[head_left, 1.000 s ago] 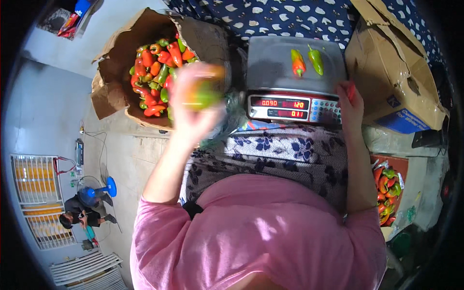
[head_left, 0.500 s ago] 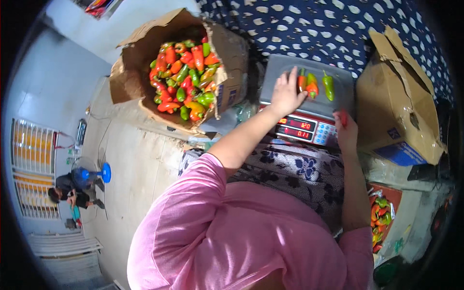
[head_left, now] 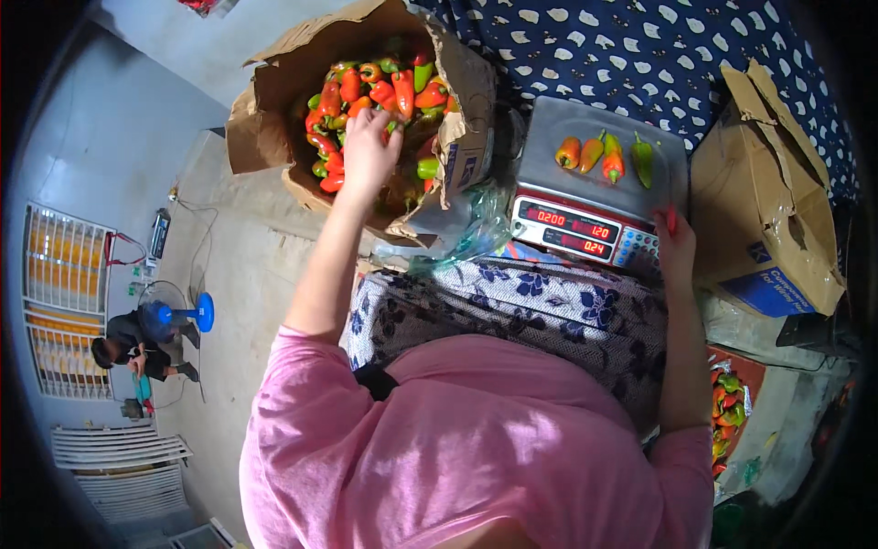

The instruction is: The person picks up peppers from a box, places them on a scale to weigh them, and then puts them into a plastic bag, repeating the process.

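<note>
My left hand (head_left: pixel 373 151) reaches into a torn cardboard box (head_left: pixel 265 128) full of red, orange and green peppers (head_left: pixel 402 91). Its fingers are bent around a pepper, with a bit of green (head_left: pixel 392 126) showing at the fingertips. To the right, several peppers lie side by side on the grey pan of a digital scale (head_left: pixel 558 114): an orange-red one (head_left: pixel 568 153), an orange one (head_left: pixel 592 152), a red and green one (head_left: pixel 613 163) and a green one (head_left: pixel 642 165). Beside the scale's front right corner, my right hand (head_left: pixel 677 249) is closed on a small red pepper (head_left: pixel 672 220).
Another cardboard box (head_left: pixel 759 201) stands right of the scale. Clear plastic (head_left: pixel 476 220) lies between the full box and the scale. A patterned cushion (head_left: pixel 503 297) is before me. More peppers (head_left: pixel 729 412) sit low at the right. Far left are a person (head_left: pixel 137 343) and a blue fan (head_left: pixel 203 313).
My left hand has moved from the scale pan leftward into the pepper box. One more pepper lies at the left of those on the pan. My right hand keeps its place by the scale.
</note>
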Demonstrator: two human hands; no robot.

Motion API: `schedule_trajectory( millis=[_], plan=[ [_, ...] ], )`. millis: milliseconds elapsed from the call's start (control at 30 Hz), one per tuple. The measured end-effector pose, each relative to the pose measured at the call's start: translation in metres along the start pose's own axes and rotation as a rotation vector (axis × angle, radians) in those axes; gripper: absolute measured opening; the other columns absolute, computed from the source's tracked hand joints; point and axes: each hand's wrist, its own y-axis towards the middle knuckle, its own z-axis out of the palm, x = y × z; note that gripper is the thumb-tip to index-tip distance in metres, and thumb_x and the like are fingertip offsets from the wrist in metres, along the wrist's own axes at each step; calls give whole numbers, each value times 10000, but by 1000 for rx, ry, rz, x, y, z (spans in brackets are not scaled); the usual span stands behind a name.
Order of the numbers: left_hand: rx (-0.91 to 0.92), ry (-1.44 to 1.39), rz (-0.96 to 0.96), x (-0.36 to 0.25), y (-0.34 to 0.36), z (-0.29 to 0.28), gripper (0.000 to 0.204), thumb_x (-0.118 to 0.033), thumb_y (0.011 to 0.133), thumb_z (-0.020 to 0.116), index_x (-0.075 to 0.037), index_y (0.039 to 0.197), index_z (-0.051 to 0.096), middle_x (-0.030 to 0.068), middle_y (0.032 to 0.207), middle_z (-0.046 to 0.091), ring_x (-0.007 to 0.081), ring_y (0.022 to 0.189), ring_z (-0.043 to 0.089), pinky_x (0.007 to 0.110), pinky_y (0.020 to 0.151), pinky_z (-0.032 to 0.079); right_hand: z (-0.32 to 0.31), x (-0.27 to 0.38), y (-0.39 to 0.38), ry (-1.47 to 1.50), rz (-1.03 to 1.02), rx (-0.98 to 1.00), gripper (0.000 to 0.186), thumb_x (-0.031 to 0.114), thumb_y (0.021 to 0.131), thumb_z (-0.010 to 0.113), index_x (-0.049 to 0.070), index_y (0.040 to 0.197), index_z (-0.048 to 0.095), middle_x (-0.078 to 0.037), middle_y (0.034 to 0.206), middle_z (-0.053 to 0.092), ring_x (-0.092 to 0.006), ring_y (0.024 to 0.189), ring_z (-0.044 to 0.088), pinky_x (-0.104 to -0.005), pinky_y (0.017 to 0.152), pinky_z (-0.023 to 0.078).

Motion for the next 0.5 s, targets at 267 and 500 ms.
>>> schedule_trajectory(
  millis=[267,500],
  plan=[
    [468,292,-52,40,-3,43,319,-335,778,621,-211,1069,661,65,1142,539,278,1198,425,610,1036,203,-2,-15,1,1,103,6,263,178,901,623,-32,1060,629,-45,812,629,-103,771,543,-278,734,455],
    [644,391,-131,36,-3,42,442,-344,794,649,-233,1217,586,63,1243,479,272,1261,383,622,1024,215,1,5,-4,133,123,0,151,144,906,601,23,979,656,30,761,563,-58,701,499,-230,642,421]
  ],
)
